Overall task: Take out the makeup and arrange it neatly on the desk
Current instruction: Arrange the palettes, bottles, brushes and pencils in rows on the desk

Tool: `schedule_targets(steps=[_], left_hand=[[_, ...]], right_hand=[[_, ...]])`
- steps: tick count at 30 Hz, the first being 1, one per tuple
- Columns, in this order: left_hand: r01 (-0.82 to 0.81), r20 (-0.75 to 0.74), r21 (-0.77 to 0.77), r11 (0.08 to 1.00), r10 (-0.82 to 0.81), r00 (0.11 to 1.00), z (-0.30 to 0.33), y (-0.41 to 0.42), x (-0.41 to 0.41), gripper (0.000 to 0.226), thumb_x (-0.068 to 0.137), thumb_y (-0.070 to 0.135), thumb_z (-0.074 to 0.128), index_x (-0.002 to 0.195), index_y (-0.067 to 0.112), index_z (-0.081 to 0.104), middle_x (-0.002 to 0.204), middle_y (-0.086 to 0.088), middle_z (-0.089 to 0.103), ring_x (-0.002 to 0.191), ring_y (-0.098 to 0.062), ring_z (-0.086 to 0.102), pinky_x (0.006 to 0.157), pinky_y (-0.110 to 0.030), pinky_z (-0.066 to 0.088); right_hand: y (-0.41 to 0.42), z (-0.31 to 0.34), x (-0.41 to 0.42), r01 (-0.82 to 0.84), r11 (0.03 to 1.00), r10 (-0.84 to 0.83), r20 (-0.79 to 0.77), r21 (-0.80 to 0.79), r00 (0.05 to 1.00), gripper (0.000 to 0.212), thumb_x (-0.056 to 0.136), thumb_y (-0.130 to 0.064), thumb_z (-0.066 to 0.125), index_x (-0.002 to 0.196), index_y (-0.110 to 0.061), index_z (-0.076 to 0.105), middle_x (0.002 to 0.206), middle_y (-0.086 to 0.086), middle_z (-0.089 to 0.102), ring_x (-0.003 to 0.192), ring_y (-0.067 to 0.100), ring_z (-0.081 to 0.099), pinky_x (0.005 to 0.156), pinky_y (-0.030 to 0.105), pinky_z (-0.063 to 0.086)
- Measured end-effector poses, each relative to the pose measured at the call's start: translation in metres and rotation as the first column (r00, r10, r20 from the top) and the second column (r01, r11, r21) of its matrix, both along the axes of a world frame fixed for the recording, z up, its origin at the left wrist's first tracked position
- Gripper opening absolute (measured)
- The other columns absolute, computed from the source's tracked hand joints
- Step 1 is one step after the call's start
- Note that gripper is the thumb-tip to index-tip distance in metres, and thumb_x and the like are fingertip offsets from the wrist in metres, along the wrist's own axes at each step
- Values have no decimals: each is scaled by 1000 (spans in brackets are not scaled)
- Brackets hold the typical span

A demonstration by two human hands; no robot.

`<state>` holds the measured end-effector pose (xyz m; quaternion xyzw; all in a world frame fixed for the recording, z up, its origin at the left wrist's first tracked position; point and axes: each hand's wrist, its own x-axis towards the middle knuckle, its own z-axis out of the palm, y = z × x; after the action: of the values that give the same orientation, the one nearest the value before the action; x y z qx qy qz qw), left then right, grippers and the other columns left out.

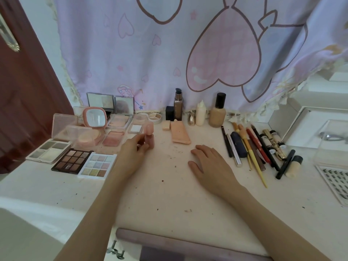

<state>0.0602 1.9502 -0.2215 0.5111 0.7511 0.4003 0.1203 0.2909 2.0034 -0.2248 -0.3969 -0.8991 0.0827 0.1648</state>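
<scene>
My left hand (134,153) pinches a small pink bottle (149,135) that stands upright on the white desk (160,194), just right of the palettes. My right hand (209,164) rests flat on the desk with fingers spread, holding nothing. Open eyeshadow palettes (72,161) (97,165), blush compacts (113,138) and a pink mirror compact (95,118) lie grouped at the left. A peach tube (179,134) lies in the middle. Foundation bottles (217,113) (178,105) stand along the back. Pencils, brushes and mascaras (254,147) lie in a row at the right.
A pink heart-print cloth (188,53) hangs behind the desk. A clear plastic box (333,144) and a white tray (310,127) sit at the far right, with a lash card (337,179) near the edge. A brown door (20,91) is at the left. A mauve chair back (188,243) is below.
</scene>
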Motion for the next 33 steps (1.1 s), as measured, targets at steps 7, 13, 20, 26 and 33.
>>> schedule_targets(steps=[7,13,20,26,33], left_hand=[[-117,77,-46,992,120,990,2,-19,12,59,86,7,58,139,11,33,129,-5,47,107,-18,51,99,-37,42],[-8,-269,42,999,19,963,-6,-54,58,32,85,4,54,116,5,49,115,-10,48,102,-24,50,88,-29,37],[296,-505,-234,926,-376,777,-6,-20,96,44,97,32,33,140,24,35,149,2,29,138,-15,22,114,-34,11],[277,-510,-374,885,-445,736,-11,16,117,51,98,42,17,147,32,10,157,8,3,143,-10,-3,115,-41,-5],[300,-472,-335,893,-435,767,-9,15,117,49,98,42,21,146,33,16,156,10,8,143,-8,0,116,-39,-4]], right_hand=[[0,4,1,-14,998,14,-10,-65,1000,44,98,-37,36,137,-16,40,148,-1,32,136,14,25,112,22,10],[-1,18,26,20,993,-53,-284,-116,957,25,94,-18,50,117,-12,60,121,2,57,109,16,53,89,13,32],[34,36,71,409,909,-405,-68,83,912,26,88,-23,59,109,-8,64,116,15,58,111,34,48,96,44,36],[42,38,70,466,881,-472,73,85,879,40,89,-29,53,124,-9,51,127,14,51,116,33,45,97,43,37],[50,47,56,525,850,-523,196,47,829,44,89,-24,49,128,-5,42,128,15,49,120,32,44,97,43,37]])
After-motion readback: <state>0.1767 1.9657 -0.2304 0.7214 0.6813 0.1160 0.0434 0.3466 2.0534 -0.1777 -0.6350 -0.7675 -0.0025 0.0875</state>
